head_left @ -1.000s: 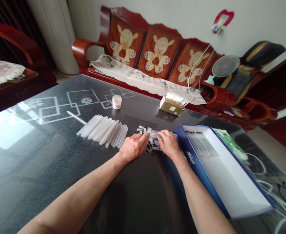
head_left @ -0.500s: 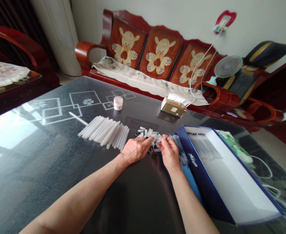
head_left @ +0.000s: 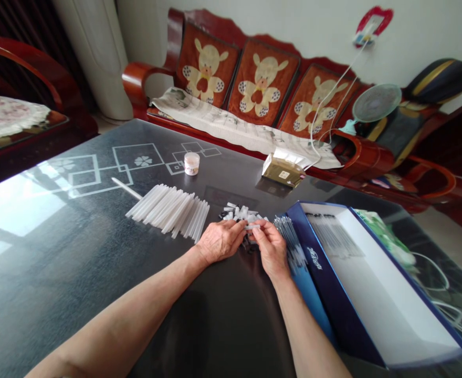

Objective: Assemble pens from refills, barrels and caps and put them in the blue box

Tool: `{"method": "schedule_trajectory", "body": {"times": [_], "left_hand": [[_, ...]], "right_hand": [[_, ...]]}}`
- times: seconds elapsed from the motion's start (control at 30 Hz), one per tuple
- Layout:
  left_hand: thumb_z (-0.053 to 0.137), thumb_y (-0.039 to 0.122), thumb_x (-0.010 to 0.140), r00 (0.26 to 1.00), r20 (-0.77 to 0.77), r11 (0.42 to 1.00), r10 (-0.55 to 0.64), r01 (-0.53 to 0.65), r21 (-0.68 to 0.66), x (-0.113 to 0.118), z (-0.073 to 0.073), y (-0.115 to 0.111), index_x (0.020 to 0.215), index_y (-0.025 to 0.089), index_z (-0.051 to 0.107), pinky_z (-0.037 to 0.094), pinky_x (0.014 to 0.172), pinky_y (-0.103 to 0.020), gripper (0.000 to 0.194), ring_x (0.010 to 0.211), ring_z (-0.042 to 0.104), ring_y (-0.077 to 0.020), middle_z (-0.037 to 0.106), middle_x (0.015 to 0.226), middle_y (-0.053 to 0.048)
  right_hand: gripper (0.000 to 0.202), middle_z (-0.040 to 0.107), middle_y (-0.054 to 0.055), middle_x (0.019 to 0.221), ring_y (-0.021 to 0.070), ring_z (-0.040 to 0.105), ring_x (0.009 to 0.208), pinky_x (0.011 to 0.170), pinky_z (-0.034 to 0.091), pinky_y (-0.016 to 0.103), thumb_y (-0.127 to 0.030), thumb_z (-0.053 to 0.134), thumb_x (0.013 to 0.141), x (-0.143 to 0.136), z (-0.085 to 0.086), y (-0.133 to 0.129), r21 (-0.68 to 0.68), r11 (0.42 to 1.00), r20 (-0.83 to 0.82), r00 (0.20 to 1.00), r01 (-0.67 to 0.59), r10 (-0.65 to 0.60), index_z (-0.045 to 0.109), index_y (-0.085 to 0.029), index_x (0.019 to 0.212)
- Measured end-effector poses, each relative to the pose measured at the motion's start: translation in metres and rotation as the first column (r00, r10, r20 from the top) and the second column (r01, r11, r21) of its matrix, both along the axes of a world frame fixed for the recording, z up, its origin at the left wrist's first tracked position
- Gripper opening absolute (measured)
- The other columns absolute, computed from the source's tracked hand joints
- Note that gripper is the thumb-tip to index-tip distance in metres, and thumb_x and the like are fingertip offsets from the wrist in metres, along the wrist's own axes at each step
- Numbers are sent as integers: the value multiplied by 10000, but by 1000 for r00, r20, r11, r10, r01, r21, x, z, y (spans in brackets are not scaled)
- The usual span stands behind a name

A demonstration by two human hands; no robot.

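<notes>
My left hand (head_left: 222, 241) and my right hand (head_left: 272, 249) meet over a pile of small white and black plastic pieces (head_left: 242, 212). A short whitish plastic piece (head_left: 251, 227) spans the gap between my fingertips. Thumb and fingers of my right hand pinch one end, while the closed left fingertips are at its other end. Left of the hands lies a row of white pen barrels (head_left: 168, 207), side by side. Thin pen refills (head_left: 288, 231) rest on a blue surface just right of my right hand.
A blue box (head_left: 367, 304) with a white inside stands on the right and holds more thin refills (head_left: 333, 233). One barrel (head_left: 125, 187) lies apart at the left. Farther back are a small round jar (head_left: 191, 164) and a tissue pack (head_left: 282, 170) on the dark table (head_left: 168, 325).
My right hand has turned slightly inward and brought the whitish piece against the left fingertips. My left hand has drawn its fingers in. The view has shifted a little.
</notes>
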State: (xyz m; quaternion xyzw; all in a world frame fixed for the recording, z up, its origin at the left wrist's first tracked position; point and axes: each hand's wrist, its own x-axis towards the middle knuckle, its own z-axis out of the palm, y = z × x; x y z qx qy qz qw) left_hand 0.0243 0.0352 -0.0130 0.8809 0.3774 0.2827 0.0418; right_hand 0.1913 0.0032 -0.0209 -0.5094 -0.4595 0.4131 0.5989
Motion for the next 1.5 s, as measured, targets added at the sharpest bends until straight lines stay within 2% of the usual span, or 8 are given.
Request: {"method": "schedule_trajectory", "body": {"times": [0.17,0.47,0.53,0.7,0.97,1.27,1.37,1.5], "left_hand": [[366,327,979,999,43,999,4,-6,39,0,1,0,1099,161,587,521,680,-264,301,776,640,-175,634,821,-52],[357,311,982,999,20,991,-38,35,125,0,0,1,927,166,605,483,656,-257,292,722,593,-163,606,757,-43],[358,312,984,999,17,991,-29,26,128,1,0,0,915,164,603,476,647,-252,295,714,591,-160,603,749,-43],[371,298,982,1000,9,992,-6,5,127,2,0,-2,908,170,597,470,649,-256,270,717,586,-157,597,751,-32],[360,273,985,999,-25,993,-35,38,113,2,-1,-2,890,178,585,465,637,-260,262,724,578,-161,579,744,-24],[347,246,984,996,-32,991,-79,82,103,-1,1,1,989,169,597,478,664,-247,262,746,581,-157,582,766,-32],[349,267,987,989,7,983,-148,147,107,-3,1,2,1095,165,580,499,700,-265,275,772,599,-165,599,792,-36],[385,315,973,973,80,972,-219,210,110,-3,-2,1,1218,134,516,531,724,-291,332,807,629,-179,624,864,-66]], "right_hand": [[281,712,38,989,211,681,879,782,552,362,-398,674,805,3,11,-5,8,999,126,991,-40,38,647,-240,1036],[256,728,35,998,196,698,759,760,568,370,-401,615,842,6,20,-8,13,1000,351,937,-3,-1,686,-255,1040],[233,736,31,919,192,691,717,733,565,360,-401,611,844,5,21,-9,-1,1000,368,930,11,-9,695,-248,999],[255,695,8,670,189,666,634,680,553,348,-415,643,815,5,20,-9,-48,998,317,948,29,-12,708,-224,971],[315,698,21,675,178,652,603,638,577,362,-438,743,711,9,22,-5,-191,982,111,993,-10,32,730,-196,912],[322,686,22,673,164,651,593,602,563,318,-416,744,681,7,42,-3,-247,968,138,988,-38,73,709,-162,876],[201,655,-6,659,141,629,598,593,531,275,-358,690,727,11,50,-3,-234,965,303,934,-120,189,672,-174,806],[112,652,-16,674,133,594,588,545,470,246,-295,625,778,14,57,-7,-200,958,584,760,-206,285,680,-202,808]]}}
